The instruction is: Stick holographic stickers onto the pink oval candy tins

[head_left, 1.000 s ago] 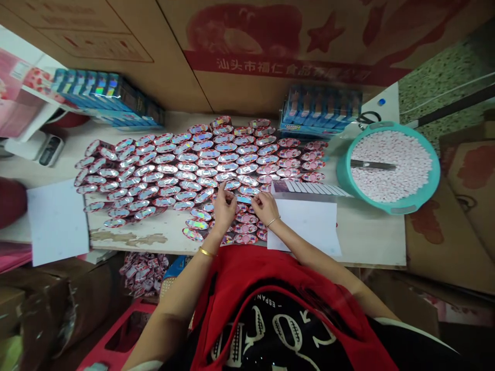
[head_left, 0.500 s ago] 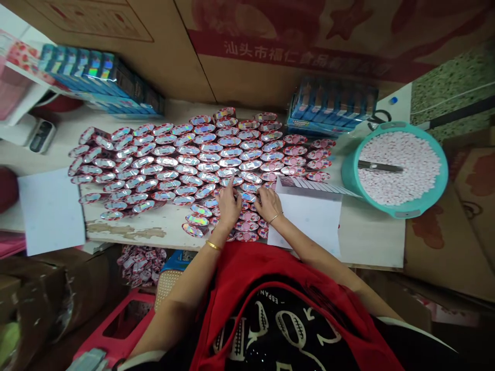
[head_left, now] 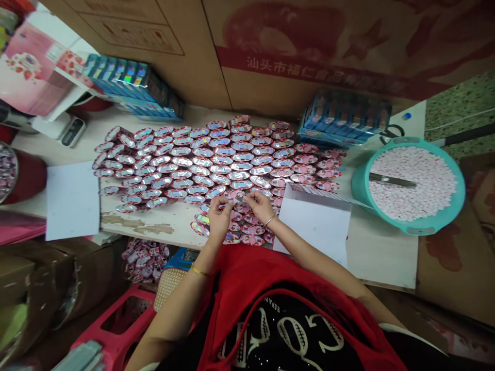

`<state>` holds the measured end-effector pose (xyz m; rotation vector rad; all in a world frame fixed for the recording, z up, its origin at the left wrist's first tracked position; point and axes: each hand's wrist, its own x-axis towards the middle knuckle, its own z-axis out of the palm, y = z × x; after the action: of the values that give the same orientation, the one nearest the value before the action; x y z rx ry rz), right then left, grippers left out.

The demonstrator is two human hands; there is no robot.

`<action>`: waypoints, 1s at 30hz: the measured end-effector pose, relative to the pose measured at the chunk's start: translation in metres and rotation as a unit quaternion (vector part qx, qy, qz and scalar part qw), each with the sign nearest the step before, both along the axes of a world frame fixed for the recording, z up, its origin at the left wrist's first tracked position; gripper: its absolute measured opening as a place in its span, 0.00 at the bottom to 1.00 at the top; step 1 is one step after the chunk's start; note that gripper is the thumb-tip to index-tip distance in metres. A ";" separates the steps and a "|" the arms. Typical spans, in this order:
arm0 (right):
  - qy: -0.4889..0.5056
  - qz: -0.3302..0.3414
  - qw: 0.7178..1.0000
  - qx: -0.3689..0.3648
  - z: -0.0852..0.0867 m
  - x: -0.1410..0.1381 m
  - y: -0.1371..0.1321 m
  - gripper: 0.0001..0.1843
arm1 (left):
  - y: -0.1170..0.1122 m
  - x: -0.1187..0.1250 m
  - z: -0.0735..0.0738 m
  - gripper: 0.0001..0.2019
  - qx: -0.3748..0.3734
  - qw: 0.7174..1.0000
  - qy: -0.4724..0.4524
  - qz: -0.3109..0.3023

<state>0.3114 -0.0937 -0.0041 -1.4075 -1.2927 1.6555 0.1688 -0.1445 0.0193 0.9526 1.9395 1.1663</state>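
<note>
Over the near rows of small oval packs (head_left: 221, 159), my two hands face each other with fingertips pinched. My left hand (head_left: 218, 219) is closed on one end of a small silvery label (head_left: 238, 200). The other end sits between the fingertips of my right hand (head_left: 261, 208), so the label is stretched between both hands. Many packs bear shiny silver strips on top; several at the near and right side show pink round tops instead. Beside my right hand lies a folded white sheet (head_left: 315, 221) with a row of strips along its raised far edge.
A turquoise tub (head_left: 359, 183) of small white-pink pieces stands right, a dark bar lying on them. Blue boxes (head_left: 344, 121) stand at the back, before a large carton (head_left: 193, 67). Left are another white sheet (head_left: 73, 201) and a red bucket (head_left: 33, 178). A pink stool (head_left: 108, 340) stands below.
Both hands have lifted slightly off the packs and now hold a silvery label between them. My left hand has shifted a little left. The whole view has moved somewhat leftward.
</note>
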 end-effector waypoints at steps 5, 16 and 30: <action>-0.169 0.058 0.973 0.148 -0.001 -0.012 0.014 0.10 | 0.010 -0.014 -0.023 0.06 -0.007 0.997 0.074 0.031; -0.378 0.215 0.866 0.248 -0.009 -0.030 0.025 0.11 | 0.017 -0.019 -0.045 0.03 -0.098 0.959 0.265 -0.007; -0.424 -0.057 0.852 0.303 0.067 0.109 0.058 0.20 | 0.056 0.019 -0.020 0.15 0.045 0.983 0.147 -0.104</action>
<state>0.4208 -0.0361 0.0634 -1.7812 -1.9133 0.3880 0.1874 -0.0884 -0.0009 1.4086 1.9654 1.0463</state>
